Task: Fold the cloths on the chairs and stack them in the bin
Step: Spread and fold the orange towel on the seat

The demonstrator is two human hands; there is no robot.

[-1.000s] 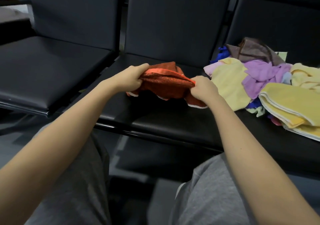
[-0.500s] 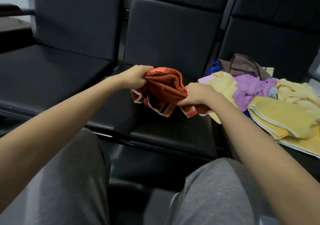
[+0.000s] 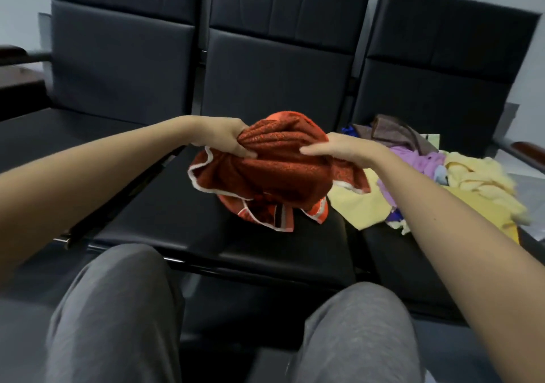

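Left hand [image 3: 227,138]: clenched on the upper left edge of the red cloth [image 3: 274,173], fingers curled into the fabric. Right hand [image 3: 339,149]: laid over the upper right of the same cloth with fingers extended toward the left; the thumb side is hidden by fabric, so whether it grips or merely presses cannot be determined.

Red cloth: bunched and unfolded, held between the two hands, raised clear of the middle chair seat [image 3: 206,235]. Its bulk hangs below both hands. White-trimmed hem visible at the lower left; striped orange, white and dark corners dangle at the bottom, above the seat's right part.

Cloth pile [image 3: 442,182]: on the right chair seat, just to the right of the right forearm. Yellow, purple, brown and blue pieces are heaped loosely, none folded. A pale yellow piece reaches the gap between the middle and right seats, beneath the held cloth's right corner.

Left chair seat [image 3: 59,146]: lies below the left forearm.

Person seated facing the row of three black chairs; grey-trousered knees [image 3: 118,309] at the bottom of the view.
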